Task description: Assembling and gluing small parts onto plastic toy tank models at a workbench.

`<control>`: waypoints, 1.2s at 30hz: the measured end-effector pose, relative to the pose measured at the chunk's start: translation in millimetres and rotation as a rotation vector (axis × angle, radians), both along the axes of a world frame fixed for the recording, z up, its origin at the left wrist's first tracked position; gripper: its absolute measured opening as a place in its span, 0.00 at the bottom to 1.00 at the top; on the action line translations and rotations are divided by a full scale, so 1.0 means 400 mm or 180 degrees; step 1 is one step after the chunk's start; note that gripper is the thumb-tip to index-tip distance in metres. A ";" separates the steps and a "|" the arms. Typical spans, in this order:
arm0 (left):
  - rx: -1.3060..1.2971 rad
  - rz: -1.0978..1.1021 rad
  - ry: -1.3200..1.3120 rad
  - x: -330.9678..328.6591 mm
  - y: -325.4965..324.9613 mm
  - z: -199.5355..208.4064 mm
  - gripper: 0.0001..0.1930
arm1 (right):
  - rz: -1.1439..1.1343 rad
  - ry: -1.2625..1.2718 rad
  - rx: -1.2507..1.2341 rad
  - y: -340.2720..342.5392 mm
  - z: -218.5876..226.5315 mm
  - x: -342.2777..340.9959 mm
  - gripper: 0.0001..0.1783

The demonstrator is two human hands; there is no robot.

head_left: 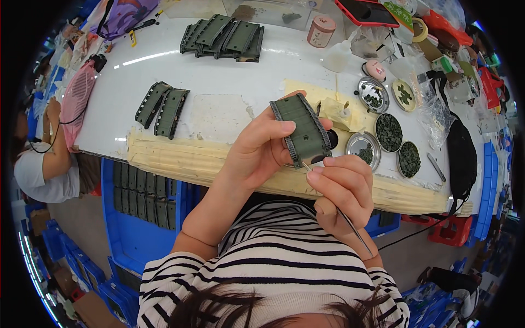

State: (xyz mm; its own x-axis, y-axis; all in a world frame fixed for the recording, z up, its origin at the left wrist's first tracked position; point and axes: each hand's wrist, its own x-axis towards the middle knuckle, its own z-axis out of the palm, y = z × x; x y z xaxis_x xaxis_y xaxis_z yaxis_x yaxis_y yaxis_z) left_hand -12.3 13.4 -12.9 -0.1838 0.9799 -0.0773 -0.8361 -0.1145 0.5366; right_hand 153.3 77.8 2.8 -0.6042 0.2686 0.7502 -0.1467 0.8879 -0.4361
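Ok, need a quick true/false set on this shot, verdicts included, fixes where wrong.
1. The left grip holds a curved green piece. True.
2. The right grip is empty. False: it holds a thin metal tool.
3. Two green pieces lie on the white table, apart from the larger pile. True.
4. The pink jar stands at the table's near edge. False: it stands toward the far side.
5. The blue bin below the table holds rows of green parts. True.
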 end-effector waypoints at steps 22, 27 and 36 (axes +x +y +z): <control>-0.0011 0.0031 -0.0032 0.004 -0.001 -0.004 0.32 | 0.0111 -0.0070 -0.0255 0.003 0.001 0.009 0.18; -0.0063 0.0308 -0.0042 0.026 -0.004 0.004 0.31 | 0.0003 0.0032 -0.0135 -0.004 -0.009 0.007 0.18; -0.0078 0.0429 0.0040 0.036 -0.008 0.006 0.32 | -0.0174 0.0052 0.0079 -0.013 -0.013 0.005 0.18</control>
State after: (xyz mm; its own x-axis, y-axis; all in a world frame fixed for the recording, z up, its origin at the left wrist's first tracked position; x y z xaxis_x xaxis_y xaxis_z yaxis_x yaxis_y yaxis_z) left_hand 2.1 10.4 -10.7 -0.3146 0.9441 -0.0979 -0.8071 -0.2119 0.5510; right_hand 155.4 72.7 -2.3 -0.5769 0.2821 0.7666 -0.1047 0.9052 -0.4119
